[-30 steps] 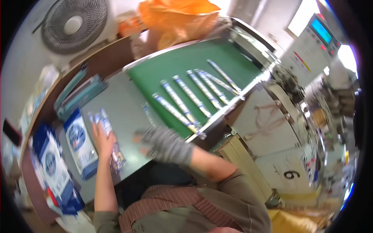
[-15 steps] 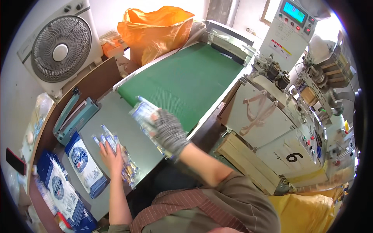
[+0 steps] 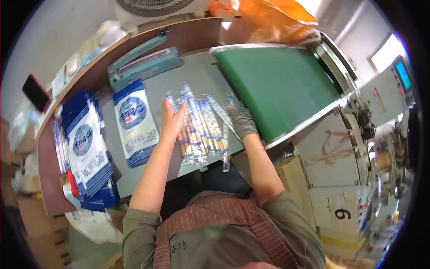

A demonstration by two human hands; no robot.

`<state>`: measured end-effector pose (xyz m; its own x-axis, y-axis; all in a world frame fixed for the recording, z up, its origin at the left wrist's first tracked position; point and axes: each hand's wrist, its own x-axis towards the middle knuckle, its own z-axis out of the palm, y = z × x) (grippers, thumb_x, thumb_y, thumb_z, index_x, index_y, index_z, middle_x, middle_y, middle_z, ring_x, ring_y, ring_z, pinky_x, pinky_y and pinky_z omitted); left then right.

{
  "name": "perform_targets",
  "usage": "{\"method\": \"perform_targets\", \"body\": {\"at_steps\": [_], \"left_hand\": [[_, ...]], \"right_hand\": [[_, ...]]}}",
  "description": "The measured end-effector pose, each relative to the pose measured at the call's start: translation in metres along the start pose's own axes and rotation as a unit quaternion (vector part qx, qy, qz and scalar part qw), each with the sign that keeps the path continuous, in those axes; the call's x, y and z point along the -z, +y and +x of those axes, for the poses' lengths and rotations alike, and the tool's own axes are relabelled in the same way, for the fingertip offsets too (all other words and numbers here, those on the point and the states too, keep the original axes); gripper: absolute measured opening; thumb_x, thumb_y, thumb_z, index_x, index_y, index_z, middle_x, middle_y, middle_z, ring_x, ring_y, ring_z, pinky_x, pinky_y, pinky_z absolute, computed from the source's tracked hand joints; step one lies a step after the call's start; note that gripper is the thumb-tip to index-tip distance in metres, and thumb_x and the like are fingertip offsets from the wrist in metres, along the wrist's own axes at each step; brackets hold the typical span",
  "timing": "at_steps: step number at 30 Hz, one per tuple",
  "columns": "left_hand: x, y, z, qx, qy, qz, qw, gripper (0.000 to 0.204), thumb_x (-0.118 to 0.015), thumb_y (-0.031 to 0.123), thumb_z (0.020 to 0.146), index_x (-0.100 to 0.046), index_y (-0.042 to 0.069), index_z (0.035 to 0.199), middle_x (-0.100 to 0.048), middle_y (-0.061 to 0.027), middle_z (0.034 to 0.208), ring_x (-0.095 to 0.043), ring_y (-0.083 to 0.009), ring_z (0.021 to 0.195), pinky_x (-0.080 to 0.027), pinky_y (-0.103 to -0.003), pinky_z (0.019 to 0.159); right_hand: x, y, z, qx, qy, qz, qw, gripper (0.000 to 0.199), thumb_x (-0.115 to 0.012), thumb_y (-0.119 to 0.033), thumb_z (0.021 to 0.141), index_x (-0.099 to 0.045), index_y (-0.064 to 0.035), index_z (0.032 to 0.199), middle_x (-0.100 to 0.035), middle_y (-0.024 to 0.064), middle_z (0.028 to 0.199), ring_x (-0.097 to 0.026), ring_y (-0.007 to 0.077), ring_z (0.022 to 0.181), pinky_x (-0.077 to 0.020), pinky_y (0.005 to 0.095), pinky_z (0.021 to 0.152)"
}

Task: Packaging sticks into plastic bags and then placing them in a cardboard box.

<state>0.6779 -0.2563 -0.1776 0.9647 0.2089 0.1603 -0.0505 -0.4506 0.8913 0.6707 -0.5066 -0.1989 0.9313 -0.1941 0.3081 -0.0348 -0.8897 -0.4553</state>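
Observation:
A loose bunch of slim film-wrapped sticks, white and blue at one end and tan at the other, lies on the grey tabletop between my hands. My bare left hand stands at the bunch's left side, thumb and fingers apart, touching the outer sticks. On the other side is my right hand in a grey glove, fingers stretched out against the rightmost sticks, which slant outward. Its fingertips are partly hidden by film. Left of the bunch lies a blue-and-white printed bag, flat.
More printed bags are stacked at the far left. Behind them stands a teal bar sealer. A green conveyor belt borders the table on the right, and a brown board edges the back. A phone stands far left.
My right hand has brought its bundle left and down to the table beside the other sticks, and its grip has loosened. The view has turned toward the left side of the table.

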Motion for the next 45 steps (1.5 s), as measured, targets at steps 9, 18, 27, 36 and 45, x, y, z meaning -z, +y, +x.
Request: {"method": "perform_targets", "body": {"at_steps": [9,18,27,36,45], "left_hand": [[0.011,0.029,0.007,0.097,-0.164,0.153,0.970,0.103,-0.058,0.058,0.083,-0.013,-0.012,0.143,-0.045,-0.0376,0.130,-0.049,-0.0398,0.123,-0.042,-0.038,0.100],[0.009,0.035,-0.028,0.256,-0.202,-0.294,0.899,0.097,-0.063,0.043,0.087,-0.006,-0.011,0.144,-0.040,-0.0296,0.138,-0.048,-0.0317,0.123,-0.040,-0.036,0.101],[0.029,0.072,-0.031,-0.165,0.068,-0.180,0.967,0.101,-0.060,0.057,0.084,-0.010,-0.007,0.145,-0.032,-0.0267,0.141,-0.038,-0.0411,0.127,-0.031,-0.043,0.107],[0.049,0.069,-0.017,-0.218,-0.110,-0.194,0.950,0.115,-0.083,0.036,0.066,-0.009,0.009,0.150,-0.034,-0.0216,0.143,-0.039,-0.0340,0.130,-0.035,-0.042,0.104],[0.056,0.055,-0.104,-0.013,-0.379,-0.306,0.873,0.044,-0.076,0.025,0.077,-0.058,0.003,0.111,-0.063,-0.0097,0.103,-0.059,-0.0180,0.094,-0.047,-0.033,0.086]], "right_hand": [[-0.029,-0.072,0.011,0.009,-0.123,0.014,0.992,0.074,-0.040,-0.055,0.094,-0.035,0.0030,0.140,-0.031,0.0267,0.145,-0.032,0.0404,0.134,-0.0273,0.0426,0.111],[-0.003,-0.108,-0.045,-0.013,-0.210,0.195,0.958,0.065,-0.049,-0.035,0.097,-0.023,-0.0052,0.148,-0.047,0.0254,0.134,-0.054,0.0340,0.115,-0.0406,0.0365,0.099],[0.038,-0.188,0.003,0.004,-0.230,0.613,0.756,0.037,-0.072,-0.009,0.081,-0.057,0.0000,0.114,-0.063,0.0088,0.106,-0.061,0.0198,0.096,-0.0506,0.0319,0.085],[0.072,-0.170,0.014,0.185,-0.204,0.638,0.719,0.089,-0.086,-0.018,0.065,-0.037,-0.0077,0.137,-0.051,0.0101,0.122,-0.051,0.0231,0.114,-0.0494,0.0386,0.088],[0.089,-0.173,-0.034,0.226,-0.096,0.614,0.750,0.088,-0.084,-0.028,0.063,-0.040,-0.0053,0.136,-0.047,0.0102,0.128,-0.051,0.0179,0.107,-0.0480,0.0307,0.082]]}}
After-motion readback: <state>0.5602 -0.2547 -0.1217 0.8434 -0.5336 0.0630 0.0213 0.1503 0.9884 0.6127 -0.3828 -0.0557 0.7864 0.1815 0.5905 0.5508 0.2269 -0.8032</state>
